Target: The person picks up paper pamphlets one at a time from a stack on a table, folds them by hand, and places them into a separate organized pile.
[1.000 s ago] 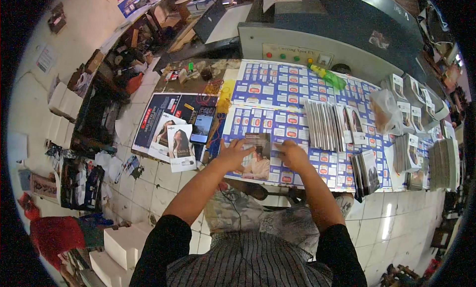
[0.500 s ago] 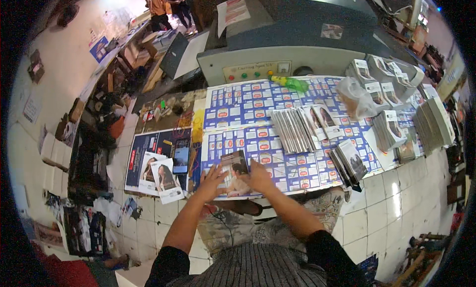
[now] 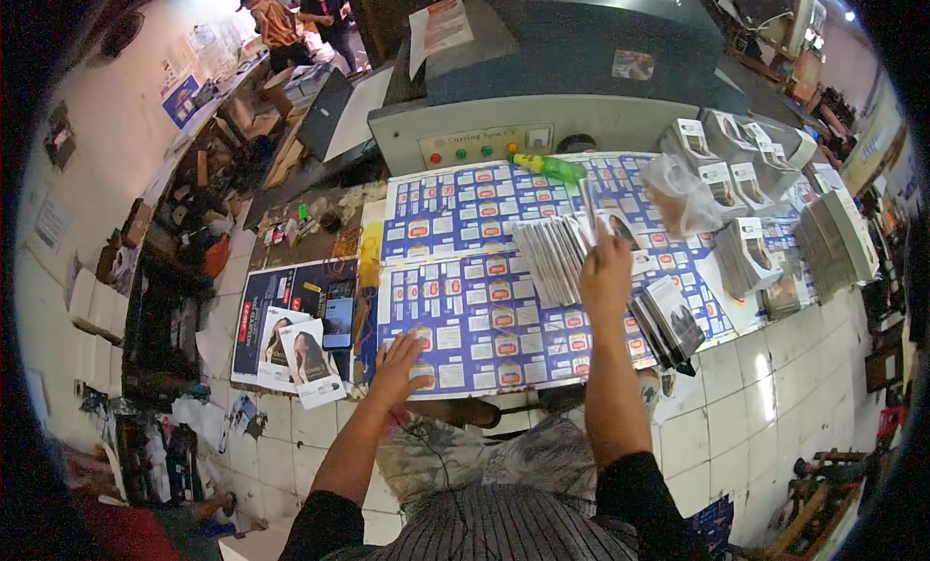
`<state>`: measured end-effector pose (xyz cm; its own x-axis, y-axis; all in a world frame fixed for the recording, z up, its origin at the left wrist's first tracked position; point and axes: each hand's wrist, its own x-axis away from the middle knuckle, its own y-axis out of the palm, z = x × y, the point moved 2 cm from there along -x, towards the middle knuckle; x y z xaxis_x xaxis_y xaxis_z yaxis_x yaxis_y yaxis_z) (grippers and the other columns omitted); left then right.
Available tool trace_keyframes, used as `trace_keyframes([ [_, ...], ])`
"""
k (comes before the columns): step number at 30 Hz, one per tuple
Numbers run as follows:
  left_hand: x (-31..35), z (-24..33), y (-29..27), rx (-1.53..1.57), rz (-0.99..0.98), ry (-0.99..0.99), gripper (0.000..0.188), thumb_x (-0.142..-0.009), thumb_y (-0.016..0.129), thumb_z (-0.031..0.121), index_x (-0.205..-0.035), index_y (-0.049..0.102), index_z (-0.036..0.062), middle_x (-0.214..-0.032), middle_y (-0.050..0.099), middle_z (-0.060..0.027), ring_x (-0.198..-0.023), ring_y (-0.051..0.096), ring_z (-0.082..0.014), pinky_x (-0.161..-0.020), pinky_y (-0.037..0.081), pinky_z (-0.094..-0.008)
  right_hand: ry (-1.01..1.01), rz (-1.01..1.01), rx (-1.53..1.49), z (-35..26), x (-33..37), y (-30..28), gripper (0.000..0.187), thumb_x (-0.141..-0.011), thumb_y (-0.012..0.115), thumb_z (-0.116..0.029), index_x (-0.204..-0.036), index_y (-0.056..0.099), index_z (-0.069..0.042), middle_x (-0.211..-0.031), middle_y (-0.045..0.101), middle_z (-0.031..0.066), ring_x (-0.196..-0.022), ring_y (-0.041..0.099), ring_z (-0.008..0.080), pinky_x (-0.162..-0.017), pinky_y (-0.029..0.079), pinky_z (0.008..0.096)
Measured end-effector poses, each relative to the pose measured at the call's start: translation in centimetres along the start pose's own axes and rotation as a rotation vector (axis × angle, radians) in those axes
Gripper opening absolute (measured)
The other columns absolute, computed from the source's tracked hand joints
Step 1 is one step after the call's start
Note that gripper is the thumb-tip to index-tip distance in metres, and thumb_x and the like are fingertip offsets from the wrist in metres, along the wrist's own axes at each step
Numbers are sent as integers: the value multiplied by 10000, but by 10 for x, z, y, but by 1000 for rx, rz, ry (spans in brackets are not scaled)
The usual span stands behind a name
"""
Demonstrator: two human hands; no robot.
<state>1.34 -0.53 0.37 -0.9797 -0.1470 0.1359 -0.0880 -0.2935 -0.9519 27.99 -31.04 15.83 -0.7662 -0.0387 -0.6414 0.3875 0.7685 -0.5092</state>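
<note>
My right hand (image 3: 607,270) is closed on a thin folded printed card (image 3: 588,204), held upright and seen nearly edge-on. It is over the right end of a row of similar cards (image 3: 547,261), which lean against one another on the table. My left hand (image 3: 394,369) lies flat with fingers spread on the blue printed sheet (image 3: 446,309) covering the table, near its front left edge, holding nothing. Two white cards with a picture of a person (image 3: 315,358) overlap on a dark printed board to the left.
A phone (image 3: 338,321) lies beside the white cards. Dark cards (image 3: 668,319) lean at the front right, and card stacks (image 3: 746,256) and a clear plastic bag (image 3: 681,195) are further right. A green bottle (image 3: 550,167) lies before the grey machine (image 3: 455,130). Two people stand far back.
The printed card that lay between my hands is gone from there. My right hand has moved right and away from me, to the card row, holding a card. My left hand has flattened on the sheet.
</note>
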Motion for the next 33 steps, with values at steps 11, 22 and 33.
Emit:
trace_keyframes([
  [11, -7, 18, -7, 83, 20, 42, 821, -837, 654, 600, -1489, 420, 160, -1626, 230, -109, -1505, 180, -311, -1187, 112, -549, 238, -317, -57, 158, 13, -23, 655, -905, 674, -403, -1352, 504, 44, -1298, 561, 295, -1243, 507, 450, -1045, 410, 464],
  [22, -10, 41, -2, 300, 201, 123, 737, -878, 677, 499, -1439, 460, 72, -1520, 390, -177, -1429, 319, -338, -1169, 168, -549, -21, -220, 195, 163, 125, -141, 365, -907, 538, -9, -1259, 628, -45, -1222, 619, 199, -1075, 621, 356, -897, 496, 385],
  [33, 13, 114, 2, 1604, 123, -405, 400, -1053, 494, 341, -1295, 561, 30, -1087, 620, -13, -956, 593, -91, -809, 498, -256, -131, -657, -398, -81, 165, 4, 571, -889, 694, -196, -1369, 488, 35, -1404, 469, 273, -1266, 450, 471, -1059, 377, 496],
])
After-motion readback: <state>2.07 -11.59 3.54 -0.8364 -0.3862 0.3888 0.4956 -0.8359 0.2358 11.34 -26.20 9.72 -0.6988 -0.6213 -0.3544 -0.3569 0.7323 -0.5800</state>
